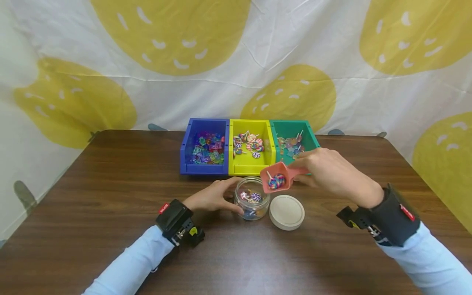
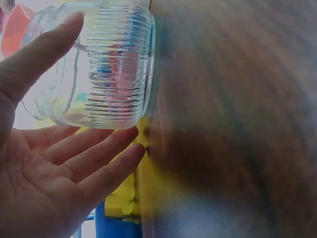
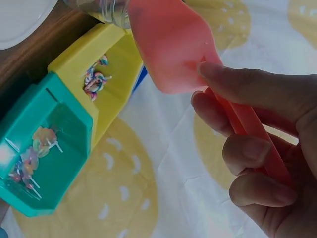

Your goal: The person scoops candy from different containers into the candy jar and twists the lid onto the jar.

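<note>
My left hand point(image 1: 214, 196) holds a ribbed glass jar point(image 1: 245, 207) at its left side, thumb in front and fingers behind. Inside the lidless jar lie several small swirl lollipop charms point(image 1: 254, 198). In the left wrist view the thumb crosses the jar point(image 2: 111, 64) while the fingers reach along its other side. My right hand point(image 1: 324, 172) grips a pink scoop point(image 1: 262, 180) by its handle, also seen as a pink scoop point(image 3: 173, 49) from below. Striped lollipop pieces point(image 1: 276, 181) sit in the scoop, whose edge overlaps the jar's rim in the head view.
A white round lid point(image 1: 287, 212) lies right of the jar. Behind stand three joined bins: a blue bin point(image 1: 204, 169) with shiny gem-like pieces, a yellow bin point(image 1: 252, 169) with swirl lollipops, and a green bin point(image 1: 313, 141) with pale lollipops. A lemon-print cloth point(image 1: 221, 90) hangs behind the table.
</note>
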A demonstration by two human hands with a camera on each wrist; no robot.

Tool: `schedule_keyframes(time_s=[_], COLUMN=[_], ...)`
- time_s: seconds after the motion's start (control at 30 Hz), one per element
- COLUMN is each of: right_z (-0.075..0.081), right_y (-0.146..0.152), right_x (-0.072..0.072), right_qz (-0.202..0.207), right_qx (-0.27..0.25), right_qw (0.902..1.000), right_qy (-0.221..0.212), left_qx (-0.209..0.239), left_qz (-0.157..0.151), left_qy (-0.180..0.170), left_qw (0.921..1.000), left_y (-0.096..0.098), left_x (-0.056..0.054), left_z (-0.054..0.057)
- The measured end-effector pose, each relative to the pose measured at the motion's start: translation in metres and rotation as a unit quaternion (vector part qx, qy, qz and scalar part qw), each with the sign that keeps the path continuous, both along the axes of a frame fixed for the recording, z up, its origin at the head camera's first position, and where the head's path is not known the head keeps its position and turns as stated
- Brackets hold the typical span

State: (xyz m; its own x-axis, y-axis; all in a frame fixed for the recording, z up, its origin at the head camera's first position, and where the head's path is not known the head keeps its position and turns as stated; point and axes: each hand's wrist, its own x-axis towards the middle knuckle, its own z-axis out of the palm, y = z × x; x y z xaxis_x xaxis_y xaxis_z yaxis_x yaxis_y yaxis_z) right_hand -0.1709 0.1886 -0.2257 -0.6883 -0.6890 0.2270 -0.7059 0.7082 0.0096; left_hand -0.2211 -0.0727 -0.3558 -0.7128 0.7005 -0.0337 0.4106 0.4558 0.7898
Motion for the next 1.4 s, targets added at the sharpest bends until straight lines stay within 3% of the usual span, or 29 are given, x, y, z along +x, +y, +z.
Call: schedule_keyframes(time_s=[0.23, 0.43, 0.73, 0.9, 1.0, 1.1, 1.23, 1.3, 1.4], right_z=[0.0, -0.001, -0.002, -0.004, -0.007, -0.01, -0.013, -0.013, -0.013], right_y=[-0.008, -0.016, -0.014, -0.004, 0.0, 0.004, 0.005, 0.003, -0.008], right_x=[0.001, 0.001, -0.005, -0.015, -0.021, -0.027, -0.035, -0.04, -0.047], right_qz=[0.04, 0.06, 0.052, 0.021, 0.0, -0.008, 0.002, 0.01, 0.017], right_qx=[0.005, 0.009, 0.022, 0.013, 0.004, -0.019, -0.071, -0.092, -0.106], right_qw=[0.9973, 0.9946, 0.996, 0.9995, 0.9999, 0.9984, 0.9944, 0.9928, 0.9922], right_qy=[0.061, 0.084, 0.07, 0.022, -0.011, -0.052, -0.078, -0.076, -0.063], left_qx=[0.006, 0.02, 0.019, 0.024, 0.02, 0.03, 0.054, 0.059, 0.064], left_qz=[-0.007, -0.009, -0.012, -0.027, -0.021, 0.013, 0.104, 0.166, 0.257], left_qy=[-0.003, -0.007, -0.005, -0.007, -0.005, 0.0, 0.045, 0.079, 0.119], left_qw=[1.0, 0.9997, 0.9997, 0.9993, 0.9996, 0.9995, 0.9921, 0.9812, 0.9568], left_y=[-0.002, -0.003, -0.005, -0.007, -0.014, -0.026, -0.044, -0.052, -0.066], left_x=[0.0, 0.0, 0.001, 0.001, 0.0, -0.003, -0.008, -0.011, -0.015], left_z=[0.0, 0.0, 0.002, 0.002, 0.004, 0.008, 0.019, 0.024, 0.029])
